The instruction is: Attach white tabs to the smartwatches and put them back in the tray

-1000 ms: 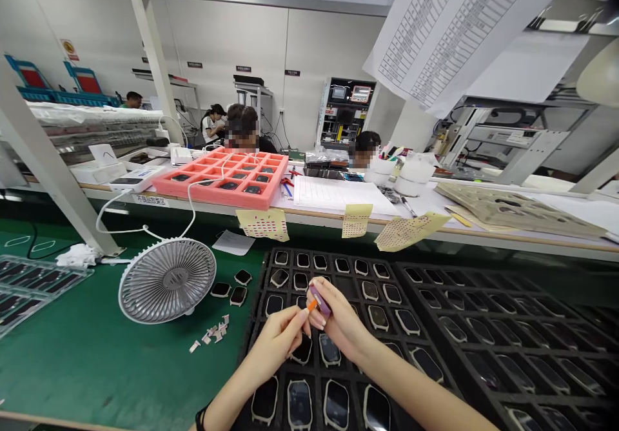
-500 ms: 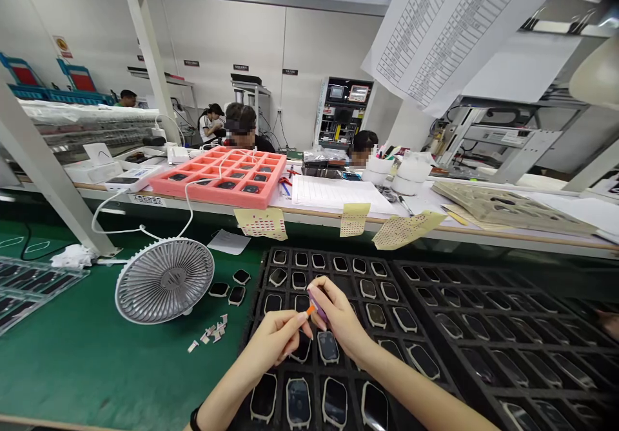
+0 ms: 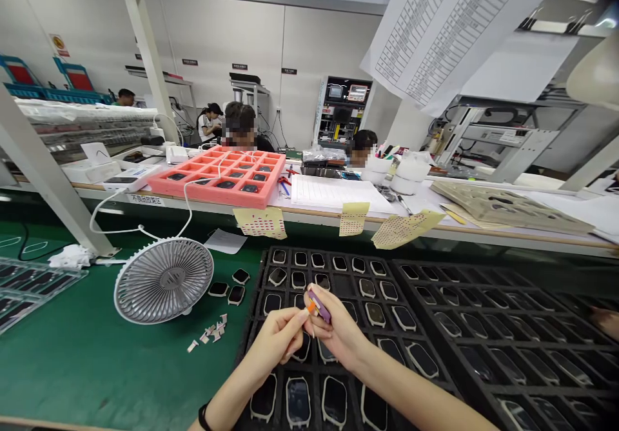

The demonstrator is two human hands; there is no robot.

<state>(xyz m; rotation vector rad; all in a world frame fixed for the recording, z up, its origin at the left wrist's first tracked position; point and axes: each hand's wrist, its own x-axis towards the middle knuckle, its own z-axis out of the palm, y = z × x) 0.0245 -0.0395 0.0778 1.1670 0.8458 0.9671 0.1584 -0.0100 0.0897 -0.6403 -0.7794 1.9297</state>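
My left hand (image 3: pixel 278 334) pinches a small orange piece (image 3: pixel 311 306) between thumb and fingers. My right hand (image 3: pixel 338 334) holds a narrow purple object (image 3: pixel 320 306), and its tip meets the orange piece. Both hands hover close together above a black compartment tray (image 3: pixel 254 334). Rounded-rectangular dark-faced devices with pale rims (image 3: pixel 298 402) sit in rows in its cells, like watch bodies. My hands and forearms hide several cells. What the orange piece is attached to is too small to tell.
A second black tray (image 3: pixel 483 276) lies to the right. On the green mat are a grey fan (image 3: pixel 163 280), loose black devices (image 3: pixel 227 292) and small white scraps (image 3: pixel 213 333). Beyond stands a bench with a pink foam tray (image 3: pixel 216 186). Co-workers sit behind it; another person's hand (image 3: pixel 604 321) shows at right.
My hands have drawn slightly closer, and the purple object now tilts more upward. The whole scene has shifted slightly left with my head's movement.
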